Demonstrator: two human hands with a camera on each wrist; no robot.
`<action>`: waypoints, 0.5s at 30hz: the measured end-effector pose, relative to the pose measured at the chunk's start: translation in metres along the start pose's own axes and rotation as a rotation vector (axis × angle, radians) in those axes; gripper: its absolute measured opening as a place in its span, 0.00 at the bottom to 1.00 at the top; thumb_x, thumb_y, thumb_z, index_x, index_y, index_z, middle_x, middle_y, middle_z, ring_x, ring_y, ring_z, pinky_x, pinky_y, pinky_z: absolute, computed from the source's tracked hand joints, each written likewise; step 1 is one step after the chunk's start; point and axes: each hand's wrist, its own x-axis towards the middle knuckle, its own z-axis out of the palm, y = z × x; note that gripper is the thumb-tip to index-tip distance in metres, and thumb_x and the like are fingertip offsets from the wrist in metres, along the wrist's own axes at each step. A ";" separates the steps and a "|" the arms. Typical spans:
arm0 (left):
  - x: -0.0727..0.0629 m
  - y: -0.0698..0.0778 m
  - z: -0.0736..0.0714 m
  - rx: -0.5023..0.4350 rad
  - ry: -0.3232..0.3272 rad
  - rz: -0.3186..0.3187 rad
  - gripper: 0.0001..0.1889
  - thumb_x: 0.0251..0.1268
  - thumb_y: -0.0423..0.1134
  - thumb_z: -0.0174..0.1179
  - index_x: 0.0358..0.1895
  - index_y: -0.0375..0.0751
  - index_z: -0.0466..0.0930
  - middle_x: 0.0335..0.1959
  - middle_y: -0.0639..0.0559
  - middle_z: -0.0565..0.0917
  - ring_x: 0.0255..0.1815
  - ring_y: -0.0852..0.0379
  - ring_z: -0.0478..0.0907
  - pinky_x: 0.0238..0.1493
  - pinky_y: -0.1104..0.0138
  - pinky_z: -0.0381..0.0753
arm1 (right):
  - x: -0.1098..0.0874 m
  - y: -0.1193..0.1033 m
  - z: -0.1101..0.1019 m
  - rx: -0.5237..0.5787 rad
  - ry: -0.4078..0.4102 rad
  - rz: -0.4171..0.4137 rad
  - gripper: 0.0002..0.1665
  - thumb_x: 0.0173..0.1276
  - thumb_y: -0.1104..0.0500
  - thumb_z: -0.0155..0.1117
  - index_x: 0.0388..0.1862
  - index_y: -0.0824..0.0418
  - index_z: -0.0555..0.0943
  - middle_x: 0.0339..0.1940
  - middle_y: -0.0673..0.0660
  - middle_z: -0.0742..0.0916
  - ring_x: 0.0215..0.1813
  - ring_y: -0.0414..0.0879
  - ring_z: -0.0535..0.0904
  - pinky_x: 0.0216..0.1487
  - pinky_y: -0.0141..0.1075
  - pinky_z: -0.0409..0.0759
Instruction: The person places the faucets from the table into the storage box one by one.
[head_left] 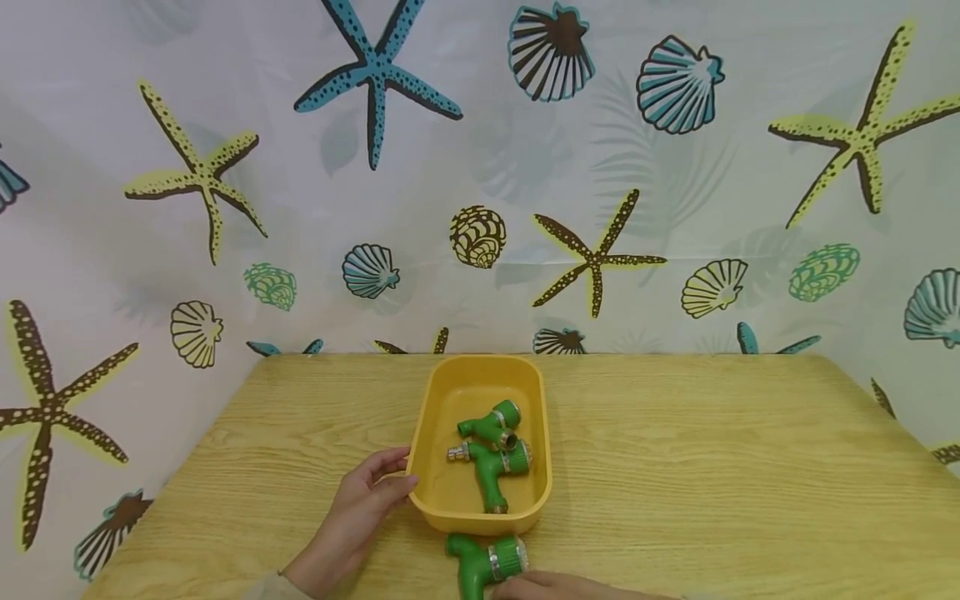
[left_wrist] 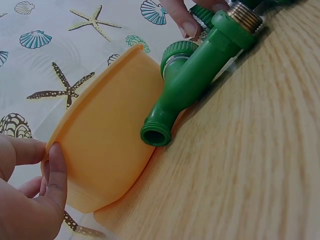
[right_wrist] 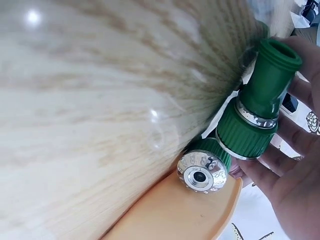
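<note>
A yellow plastic tub stands on the table with two green taps lying inside. My left hand pinches the tub's left rim between thumb and fingers, as the left wrist view also shows. Just in front of the tub lies another green tap, with a brass threaded end and a ribbed knob. My right hand holds a green tap close beside it, fingers behind the ribbed knob. In the head view, the lower edge cuts off part of the right hand and the front tap.
The wood-grain table spreads to both sides of the tub. Behind it hangs a white curtain printed with starfish and shells. The tub's base sits flat on the tabletop.
</note>
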 end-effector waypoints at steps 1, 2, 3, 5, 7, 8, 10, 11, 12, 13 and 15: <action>0.000 0.000 0.000 -0.002 -0.001 0.001 0.24 0.63 0.26 0.60 0.62 0.26 0.69 0.51 0.41 0.70 0.43 0.53 0.75 0.41 0.66 0.80 | 0.000 0.000 -0.001 0.016 -0.010 0.012 0.23 0.75 0.50 0.54 0.66 0.52 0.71 0.60 0.46 0.76 0.58 0.33 0.72 0.52 0.21 0.71; 0.000 0.000 0.000 -0.004 -0.002 0.002 0.24 0.63 0.26 0.60 0.62 0.26 0.69 0.51 0.41 0.70 0.43 0.53 0.75 0.41 0.66 0.80 | 0.000 0.001 -0.001 0.007 -0.020 0.010 0.23 0.75 0.50 0.54 0.66 0.51 0.71 0.60 0.46 0.76 0.58 0.33 0.72 0.52 0.21 0.71; 0.000 0.001 0.000 -0.005 -0.004 0.003 0.24 0.63 0.26 0.60 0.62 0.26 0.69 0.51 0.40 0.70 0.43 0.53 0.75 0.41 0.66 0.80 | -0.001 0.001 -0.002 0.019 -0.027 0.018 0.22 0.75 0.50 0.54 0.66 0.51 0.71 0.59 0.45 0.76 0.58 0.32 0.72 0.52 0.21 0.71; 0.000 0.001 0.000 -0.007 -0.007 0.005 0.23 0.63 0.26 0.60 0.62 0.26 0.69 0.52 0.40 0.70 0.43 0.53 0.76 0.41 0.66 0.80 | -0.001 0.001 -0.003 0.012 -0.032 0.019 0.22 0.75 0.50 0.55 0.65 0.51 0.72 0.59 0.45 0.77 0.57 0.31 0.72 0.51 0.20 0.70; 0.000 0.001 0.000 -0.006 -0.009 0.004 0.23 0.63 0.26 0.60 0.62 0.26 0.69 0.52 0.40 0.70 0.43 0.53 0.76 0.41 0.66 0.80 | -0.001 0.002 -0.004 -0.014 -0.023 0.003 0.22 0.75 0.50 0.55 0.65 0.52 0.73 0.59 0.46 0.77 0.57 0.31 0.72 0.51 0.18 0.69; 0.000 0.001 0.000 -0.003 -0.008 0.003 0.23 0.63 0.26 0.60 0.62 0.26 0.69 0.52 0.40 0.70 0.43 0.53 0.76 0.41 0.66 0.80 | -0.001 0.002 -0.004 -0.016 -0.012 -0.006 0.22 0.75 0.51 0.55 0.64 0.53 0.73 0.58 0.47 0.77 0.57 0.32 0.72 0.51 0.18 0.69; 0.000 0.002 0.000 0.000 -0.007 0.000 0.23 0.63 0.26 0.60 0.62 0.27 0.69 0.52 0.41 0.70 0.44 0.53 0.76 0.41 0.66 0.80 | -0.002 0.003 -0.004 0.035 0.005 0.000 0.21 0.75 0.53 0.55 0.63 0.57 0.73 0.57 0.49 0.78 0.57 0.33 0.73 0.51 0.19 0.69; 0.000 0.002 0.000 0.002 -0.006 -0.001 0.23 0.63 0.26 0.60 0.62 0.27 0.69 0.52 0.41 0.70 0.44 0.53 0.76 0.41 0.65 0.80 | -0.002 0.004 -0.004 0.051 0.013 -0.002 0.21 0.75 0.53 0.55 0.63 0.59 0.73 0.57 0.50 0.78 0.57 0.34 0.73 0.52 0.19 0.69; 0.000 0.001 0.000 0.003 -0.005 -0.002 0.24 0.63 0.26 0.60 0.62 0.27 0.69 0.52 0.41 0.70 0.44 0.53 0.75 0.41 0.65 0.80 | -0.002 0.004 -0.004 0.073 0.018 -0.001 0.21 0.75 0.54 0.55 0.62 0.60 0.73 0.57 0.51 0.78 0.57 0.35 0.73 0.52 0.19 0.69; 0.000 0.001 0.000 0.003 -0.005 -0.002 0.24 0.63 0.26 0.60 0.62 0.27 0.69 0.52 0.41 0.70 0.44 0.53 0.75 0.41 0.65 0.80 | -0.002 0.005 -0.004 0.087 0.024 -0.005 0.20 0.76 0.54 0.54 0.62 0.61 0.73 0.57 0.51 0.78 0.58 0.36 0.73 0.52 0.20 0.70; 0.000 0.001 0.000 0.003 -0.006 -0.001 0.24 0.63 0.26 0.60 0.62 0.27 0.69 0.52 0.41 0.70 0.44 0.53 0.75 0.41 0.66 0.79 | -0.003 0.009 -0.001 0.154 0.027 0.012 0.21 0.76 0.54 0.53 0.63 0.62 0.72 0.57 0.52 0.78 0.57 0.36 0.73 0.52 0.21 0.71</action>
